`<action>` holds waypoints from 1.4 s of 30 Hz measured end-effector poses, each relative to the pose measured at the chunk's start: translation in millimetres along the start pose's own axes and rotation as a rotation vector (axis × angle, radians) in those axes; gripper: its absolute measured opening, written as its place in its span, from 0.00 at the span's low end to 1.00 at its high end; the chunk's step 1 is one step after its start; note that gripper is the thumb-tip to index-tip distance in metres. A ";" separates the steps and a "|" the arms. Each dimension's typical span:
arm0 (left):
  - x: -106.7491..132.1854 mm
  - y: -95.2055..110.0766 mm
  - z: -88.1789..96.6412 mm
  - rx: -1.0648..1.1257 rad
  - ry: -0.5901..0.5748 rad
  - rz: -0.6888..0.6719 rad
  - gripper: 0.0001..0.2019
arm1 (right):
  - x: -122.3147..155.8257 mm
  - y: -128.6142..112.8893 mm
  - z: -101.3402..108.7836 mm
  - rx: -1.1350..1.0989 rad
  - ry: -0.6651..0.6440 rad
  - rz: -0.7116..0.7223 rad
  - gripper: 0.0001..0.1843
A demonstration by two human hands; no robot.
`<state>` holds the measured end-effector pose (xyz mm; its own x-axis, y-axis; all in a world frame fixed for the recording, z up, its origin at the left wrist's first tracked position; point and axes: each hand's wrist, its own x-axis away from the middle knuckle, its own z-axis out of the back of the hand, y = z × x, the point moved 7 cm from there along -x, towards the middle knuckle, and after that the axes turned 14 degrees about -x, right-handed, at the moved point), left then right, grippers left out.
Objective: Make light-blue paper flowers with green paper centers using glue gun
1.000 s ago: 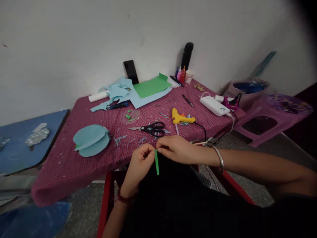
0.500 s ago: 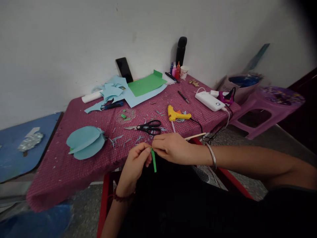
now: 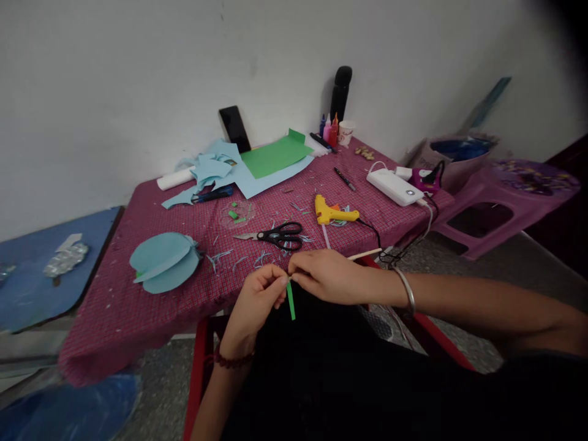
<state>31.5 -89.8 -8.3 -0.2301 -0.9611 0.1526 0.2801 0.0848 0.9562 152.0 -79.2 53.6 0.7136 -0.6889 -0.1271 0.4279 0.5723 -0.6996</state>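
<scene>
My left hand (image 3: 261, 294) pinches the top of a narrow green paper strip (image 3: 291, 301), which hangs down at the table's front edge. Right beside it, my right hand (image 3: 328, 275) is closed around a thin wooden stick (image 3: 365, 253); one end sticks out past the hand to the right. The fingertips of both hands meet where strip and stick come together, and they hide that spot. Black-handled scissors (image 3: 278, 235) lie just beyond the hands. Behind the right hand rests a yellow glue gun (image 3: 335, 212). Round light-blue paper pieces (image 3: 166, 262) stand folded on the left.
Blue paper scraps litter the checked tablecloth (image 3: 110, 306). Farther back are green paper (image 3: 278, 156), a utility knife (image 3: 214, 195), a phone (image 3: 234, 128), paint bottles (image 3: 327, 130) and a paper cup (image 3: 346, 133). A white power bank (image 3: 395, 187) trails cables at the right, near a pink stool (image 3: 505, 196).
The whole view has shifted slightly, so things appear a little farther right. Both hands stay together at the strip and stick, with only small finger movement.
</scene>
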 end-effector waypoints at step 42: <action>-12.7 -11.4 2.5 0.145 0.117 0.025 0.07 | -0.3 16.7 -8.9 -0.031 -0.050 -0.055 0.08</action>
<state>29.0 -77.9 -20.6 -0.1122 -0.9815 0.1549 0.1450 0.1381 0.9798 154.0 -73.4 35.8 0.7163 -0.6958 -0.0529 0.4508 0.5193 -0.7260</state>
